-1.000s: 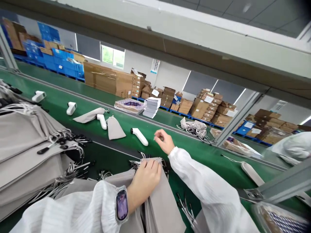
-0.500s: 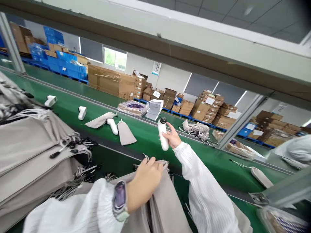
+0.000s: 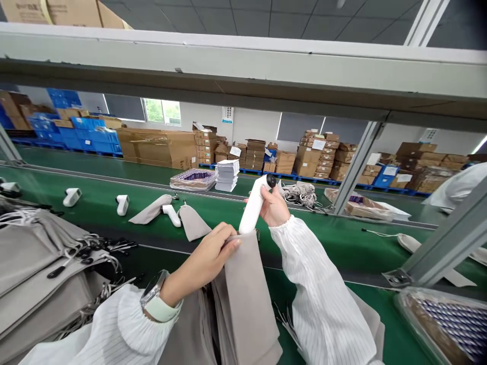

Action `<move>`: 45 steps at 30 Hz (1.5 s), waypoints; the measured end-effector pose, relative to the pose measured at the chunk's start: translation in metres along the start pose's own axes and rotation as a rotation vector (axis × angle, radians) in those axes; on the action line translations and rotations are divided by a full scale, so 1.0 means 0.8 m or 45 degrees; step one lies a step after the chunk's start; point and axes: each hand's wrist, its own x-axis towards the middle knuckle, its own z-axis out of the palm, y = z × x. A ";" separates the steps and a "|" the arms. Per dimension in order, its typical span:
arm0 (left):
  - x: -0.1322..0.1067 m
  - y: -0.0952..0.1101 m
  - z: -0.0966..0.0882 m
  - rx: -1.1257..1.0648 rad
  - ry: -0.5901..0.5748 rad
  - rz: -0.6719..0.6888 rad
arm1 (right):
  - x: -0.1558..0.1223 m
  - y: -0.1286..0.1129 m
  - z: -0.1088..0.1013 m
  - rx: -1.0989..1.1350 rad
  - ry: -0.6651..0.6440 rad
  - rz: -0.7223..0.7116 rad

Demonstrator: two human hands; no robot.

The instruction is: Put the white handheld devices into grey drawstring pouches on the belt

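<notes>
Head cam's the only view here, so going off that: the white device [image 3: 251,209] is just about mid-frame, tilted, black end toward the upper right, lower end right at the top edge of a grey pouch [image 3: 249,289]. Can't tell how far past the edge it sits.

Right hand [image 3: 275,207] has fingers wrapped round the device near the black end. Left hand [image 3: 209,249] is pinching the pouch's top edge, thumb on the near side; what the hidden fingers are doing, no idea.

Handling-wise, I'd guess the device is a stiff plastic shell, fairly light, smooth enough to slip if your grip's lazy. Hold it round the body just below the black end, and I'd keep fingertips off that end in case it's the delicate bit. The pouch looks like soft, floppy cloth, basically nothing to it weight-wise, so grab it by the rim or it'll probably fold up on you.

More grey pouches [image 3: 26,289] are piled lower left, cords hanging off, and another white device [image 3: 122,205] lies on the green belt [image 3: 323,242] left of centre.
</notes>
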 end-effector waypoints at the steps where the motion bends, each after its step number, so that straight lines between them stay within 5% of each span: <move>1: 0.000 0.000 0.000 -0.007 0.013 0.009 | 0.001 0.001 -0.001 0.005 0.010 -0.004; 5: 0.006 -0.003 0.001 -0.017 0.167 0.012 | -0.002 0.016 0.001 -0.160 -0.203 0.208; 10: 0.015 -0.021 -0.008 0.011 0.362 -0.068 | -0.013 0.038 0.020 -0.738 -0.634 0.563; 13: 0.014 -0.028 -0.017 0.073 0.382 -0.160 | -0.014 0.037 0.015 -1.055 -0.356 0.193; 16: 0.003 -0.013 -0.026 -0.067 0.088 -0.425 | -0.005 0.023 -0.019 -1.323 0.124 -0.284; 18: -0.008 0.007 -0.031 -0.343 -0.219 -0.507 | 0.002 0.013 -0.047 -1.415 0.334 -0.328; 20: -0.018 0.027 -0.035 -0.596 -0.253 -0.446 | 0.005 0.008 -0.058 -1.300 0.373 -0.219; 22: -0.022 0.039 -0.038 -0.699 -0.029 -0.355 | -0.001 0.014 -0.044 -1.022 0.055 -0.006; 25: -0.017 0.035 -0.037 -0.564 0.413 -0.193 | -0.022 0.040 0.011 -0.592 -0.849 0.329; 27: -0.011 0.025 -0.030 -0.366 0.550 -0.088 | -0.031 0.056 0.039 -0.448 -1.072 0.348; 28: -0.009 0.019 -0.024 -0.254 0.568 -0.045 | -0.031 0.060 0.044 -0.422 -1.023 0.307; 30: -0.011 0.007 -0.008 -0.012 0.534 0.013 | -0.019 0.055 0.028 -0.451 -0.628 0.107; 31: -0.015 0.000 0.002 0.123 0.468 0.026 | -0.009 0.049 0.009 -0.478 -0.326 -0.022; 33: -0.024 -0.011 0.023 0.425 0.255 0.010 | 0.013 0.032 -0.037 -0.562 0.588 -0.345; 34: -0.028 -0.016 0.033 0.588 0.150 -0.024 | 0.023 0.024 -0.060 -0.625 0.919 -0.457; 35: -0.032 -0.020 0.042 0.731 0.065 -0.059 | 0.030 0.018 -0.081 -0.693 1.061 -0.493; 37: -0.037 -0.025 0.055 0.934 -0.037 -0.105 | 0.035 0.018 -0.111 -1.148 1.109 -0.372; 40: -0.039 -0.025 0.065 1.067 -0.053 -0.087 | 0.026 0.043 -0.133 -1.885 0.830 0.021; 45: -0.040 -0.019 0.073 1.093 0.056 -0.074 | 0.017 0.097 -0.130 -2.402 0.373 0.428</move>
